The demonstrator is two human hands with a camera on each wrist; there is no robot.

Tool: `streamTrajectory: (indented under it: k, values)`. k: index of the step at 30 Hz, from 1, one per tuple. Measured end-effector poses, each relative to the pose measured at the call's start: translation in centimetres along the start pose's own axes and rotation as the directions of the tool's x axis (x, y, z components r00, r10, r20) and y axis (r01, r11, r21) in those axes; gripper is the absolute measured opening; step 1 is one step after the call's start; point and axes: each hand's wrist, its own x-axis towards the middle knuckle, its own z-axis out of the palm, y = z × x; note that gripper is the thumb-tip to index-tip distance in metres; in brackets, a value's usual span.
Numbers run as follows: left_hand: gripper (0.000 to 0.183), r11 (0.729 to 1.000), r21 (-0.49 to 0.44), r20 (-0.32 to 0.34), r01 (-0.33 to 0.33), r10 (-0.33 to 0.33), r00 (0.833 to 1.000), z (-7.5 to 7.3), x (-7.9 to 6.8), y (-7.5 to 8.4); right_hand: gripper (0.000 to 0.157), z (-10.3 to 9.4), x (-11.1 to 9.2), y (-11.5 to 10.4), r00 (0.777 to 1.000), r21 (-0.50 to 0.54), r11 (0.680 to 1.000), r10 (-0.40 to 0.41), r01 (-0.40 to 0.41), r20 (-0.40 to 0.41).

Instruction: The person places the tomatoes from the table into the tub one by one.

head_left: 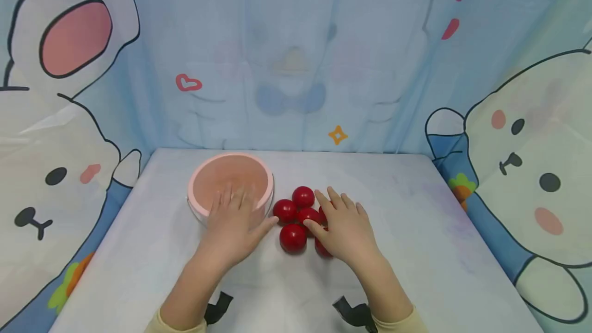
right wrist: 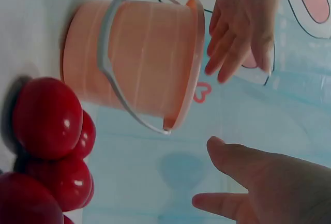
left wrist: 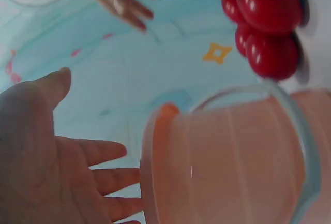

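A pink bucket (head_left: pixel 231 172) stands upright at the left of the table, its pale handle (right wrist: pixel 105 58) hanging down at the side. My left hand (head_left: pixel 231 227) hovers over the bucket's near rim with fingers spread, holding nothing. In the left wrist view, its fingertips look close to the rim; whether they touch it I cannot tell. Several shiny red balls (head_left: pixel 293 239) lie clustered just right of the bucket. Above the right part of that cluster is my right hand (head_left: pixel 346 230), fingers extended and spread, partly hiding a few balls. It appears raised clear of them in the right wrist view.
The white table (head_left: pixel 416 251) has its far edge against a blue cartoon curtain (head_left: pixel 296 66). Two black strips (head_left: pixel 219 307) lie near the front, by the forearms. Bucket and balls sit close together.
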Motion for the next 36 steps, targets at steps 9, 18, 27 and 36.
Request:
streamTrajectory:
  k: [9, 18, 27, 36]
  values:
    - [0.074, 0.943, -0.313, -0.123, 0.115, -0.16, 0.979, -3.4, 2.0, -8.2, 0.059, 2.1, -0.6, 4.2, 0.987, 0.301, 0.942, 0.124, -0.149, 0.099]
    - [0.06, 0.552, -0.802, -0.004, 0.228, -0.386, 0.922, 0.6, 3.1, -13.1, 0.075, 8.0, -1.3, 8.0, 0.964, 0.51, 0.824, 0.155, -0.248, 0.217]
    - [0.05, 0.262, -0.964, -0.061, 0.044, -0.38, 0.923, 3.8, 3.3, -13.5, 0.078, 11.0, -1.7, 8.6, 0.955, 0.548, 0.787, 0.173, -0.282, 0.242]
    - [0.048, 0.277, -0.961, -0.109, 0.014, -0.425, 0.898, 4.7, 3.8, -13.3, 0.075, 11.6, -1.5, 8.7, 0.951, 0.538, 0.788, 0.206, -0.3, 0.229]
